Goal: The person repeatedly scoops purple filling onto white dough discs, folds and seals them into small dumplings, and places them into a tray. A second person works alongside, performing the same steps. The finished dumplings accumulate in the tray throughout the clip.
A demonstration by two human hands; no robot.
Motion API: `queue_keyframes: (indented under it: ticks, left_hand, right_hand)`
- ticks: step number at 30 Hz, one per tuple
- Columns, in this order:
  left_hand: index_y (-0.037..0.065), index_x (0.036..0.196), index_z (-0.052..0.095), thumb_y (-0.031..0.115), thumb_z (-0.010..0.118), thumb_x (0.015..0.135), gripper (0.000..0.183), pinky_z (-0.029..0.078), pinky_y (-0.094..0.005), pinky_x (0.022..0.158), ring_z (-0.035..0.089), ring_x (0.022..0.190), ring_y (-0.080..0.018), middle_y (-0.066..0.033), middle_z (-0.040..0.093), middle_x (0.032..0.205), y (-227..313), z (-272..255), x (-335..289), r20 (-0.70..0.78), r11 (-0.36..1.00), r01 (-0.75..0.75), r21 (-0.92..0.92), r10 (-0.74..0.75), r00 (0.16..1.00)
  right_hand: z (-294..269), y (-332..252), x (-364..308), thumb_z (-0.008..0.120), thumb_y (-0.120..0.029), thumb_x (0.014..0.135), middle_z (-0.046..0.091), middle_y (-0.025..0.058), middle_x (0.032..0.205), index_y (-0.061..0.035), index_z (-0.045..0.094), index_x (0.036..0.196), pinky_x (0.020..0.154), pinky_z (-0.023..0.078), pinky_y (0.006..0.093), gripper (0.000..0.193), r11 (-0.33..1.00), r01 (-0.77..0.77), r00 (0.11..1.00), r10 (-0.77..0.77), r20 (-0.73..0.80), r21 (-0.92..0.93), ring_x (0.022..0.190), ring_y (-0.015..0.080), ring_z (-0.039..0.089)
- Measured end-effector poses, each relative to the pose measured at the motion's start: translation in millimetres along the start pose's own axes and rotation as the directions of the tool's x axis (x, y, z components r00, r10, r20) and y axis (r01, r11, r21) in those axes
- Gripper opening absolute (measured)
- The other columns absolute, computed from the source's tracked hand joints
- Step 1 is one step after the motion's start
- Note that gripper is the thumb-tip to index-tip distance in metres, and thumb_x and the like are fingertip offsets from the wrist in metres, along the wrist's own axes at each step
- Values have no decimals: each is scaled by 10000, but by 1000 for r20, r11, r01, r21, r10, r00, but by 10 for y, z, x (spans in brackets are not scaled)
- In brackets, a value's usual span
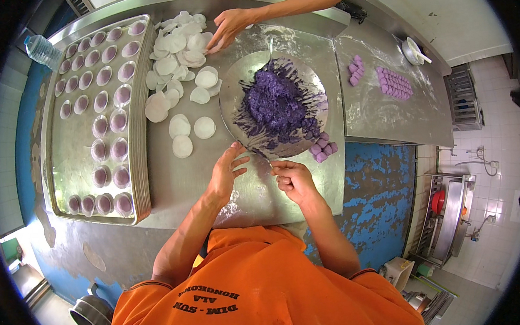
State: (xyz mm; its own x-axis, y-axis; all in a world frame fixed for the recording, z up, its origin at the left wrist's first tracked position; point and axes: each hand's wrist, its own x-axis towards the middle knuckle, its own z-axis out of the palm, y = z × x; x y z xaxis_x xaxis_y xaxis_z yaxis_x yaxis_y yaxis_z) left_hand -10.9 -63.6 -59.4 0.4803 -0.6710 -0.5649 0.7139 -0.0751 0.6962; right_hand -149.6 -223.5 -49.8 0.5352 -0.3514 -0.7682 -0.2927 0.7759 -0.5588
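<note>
In front of me on the steel table is a wide, shallow round metal pan (232,84) with a sticky dark purple paste (274,97) heaped and smeared in it. My right hand (294,179) is closed around the end of a thin tool, whose purple-smeared part points toward the pan's near rim; its kind is hard to make out. Beside that rim, my left hand (228,173) is open, palm turned inward and fingers apart. Purple dough pieces (323,147) lie at the pan's right. Loose white paper rounds (204,127) lie to the left.
A stack of metal trays (137,128) on the left bears purple dough balls in paper cups. A co-worker's hand (229,29) touches the heap of paper rounds (177,43). More purple pieces (394,83) and a white bowl (412,51) sit on the right-hand table.
</note>
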Motion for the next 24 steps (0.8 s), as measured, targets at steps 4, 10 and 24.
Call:
queue_keyframes:
  ticks: [4, 10, 24]
  left_hand:
    - [-64, 1566, 224, 623, 424, 994, 916, 311, -503, 1144, 392, 1410, -373, -243, 316, 1592, -3, -33, -7, 20, 1000, 11, -19, -11, 1000]
    - [-74, 1565, 215, 636, 448, 983, 947, 307, -501, 1148, 386, 1413, -373, -243, 308, 1596, -5, -26, 3, 15, 1000, 8, -14, -8, 1000]
    - [-67, 1565, 231, 620, 396, 1005, 901, 303, -484, 1152, 377, 1423, -361, -237, 332, 1588, 11, -47, 1, 27, 1000, 24, -4, -24, 999]
  right_hand:
    - [-194, -270, 47, 611, 3, 883, 614, 59, 845, -18, 631, 1076, 451, 306, 204, 195, 984, 127, 992, -124, 26, -124, 543, 60, 427]
    - [-457, -633, 265, 702, -83, 884, 655, 111, 854, 4, 665, 945, 634, 472, 362, 112, 307, 378, 809, -569, 150, -873, 703, 213, 611]
    - [-350, -799, 312, 632, -71, 870, 672, 173, 986, -34, 680, 933, 725, 500, 571, 88, -291, 154, 736, -604, 306, -944, 869, 407, 658]
